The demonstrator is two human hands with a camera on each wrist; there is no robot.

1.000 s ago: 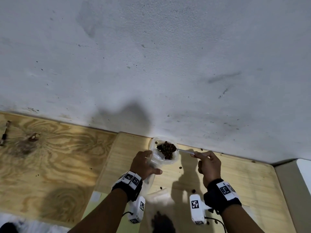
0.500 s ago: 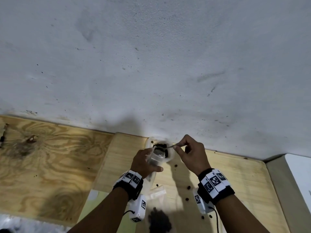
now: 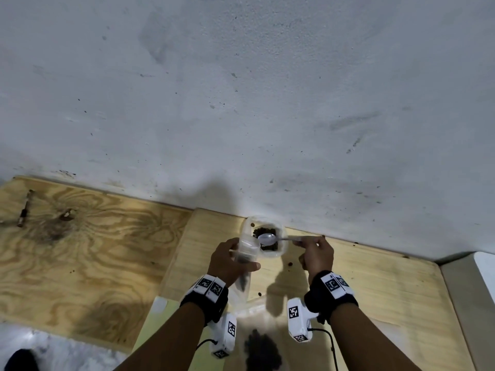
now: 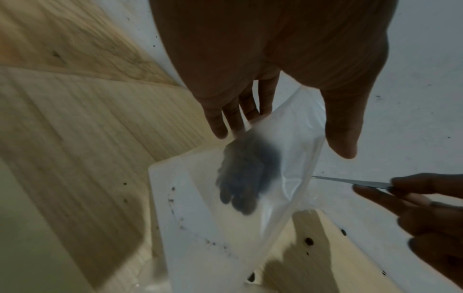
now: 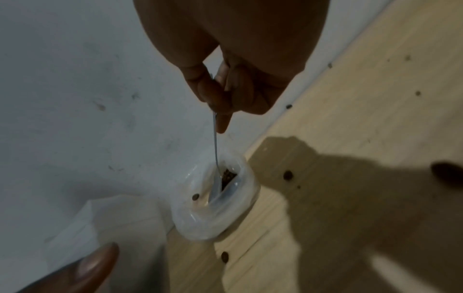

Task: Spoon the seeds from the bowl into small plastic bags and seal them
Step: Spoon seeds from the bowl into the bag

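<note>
A small white bowl (image 3: 282, 243) of dark seeds (image 3: 258, 231) stands against the wall on the light wooden board. My left hand (image 3: 230, 259) holds a clear plastic bag (image 3: 247, 253) upright beside the bowl, thumb across its front. In the left wrist view the bag (image 4: 263, 178) has a dark clump of seeds (image 4: 246, 174) inside. My right hand (image 3: 316, 253) pinches the handle of a metal spoon (image 3: 267, 239), whose empty bowl hovers over the seeds. The right wrist view shows the spoon (image 5: 215, 142) reaching down into the bowl (image 5: 240, 210).
Loose seeds (image 3: 290, 263) lie scattered on the board (image 3: 375, 285). A filled bag with a dark seed heap (image 3: 262, 349) lies near my wrists. A darker plywood sheet (image 3: 80, 250) lies to the left, the white wall (image 3: 241, 103) rises behind, and a white box edge (image 3: 482, 277) is at right.
My right hand swung back to the right and the spoon, now empty, has returned over the bowl. My left hand keeps holding the bag, which now stands more upright.
</note>
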